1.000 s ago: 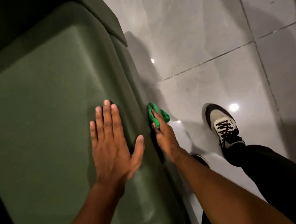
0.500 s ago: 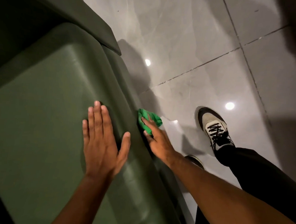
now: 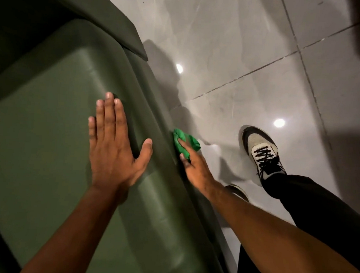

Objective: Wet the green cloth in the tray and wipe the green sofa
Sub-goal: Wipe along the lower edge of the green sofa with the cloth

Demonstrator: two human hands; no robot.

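Note:
The dark green sofa (image 3: 46, 148) fills the left half of the view, its seat cushion facing up and its front face dropping toward the floor. My left hand (image 3: 112, 148) lies flat on the seat cushion near its front edge, fingers spread, holding nothing. My right hand (image 3: 193, 169) presses a bunched bright green cloth (image 3: 185, 142) against the sofa's front face, just below the cushion's edge. The cloth sticks out past my fingertips. The tray is not in view.
Glossy grey floor tiles (image 3: 234, 44) with dark grout lines spread to the right of the sofa. My foot in a grey and black laced shoe (image 3: 261, 152) and a black trouser leg (image 3: 318, 210) stand close to the sofa's front.
The view has shifted slightly. My right hand has kept the cloth pressed on the sofa's front face and slid it a little along that face. My left hand stays flat on the cushion.

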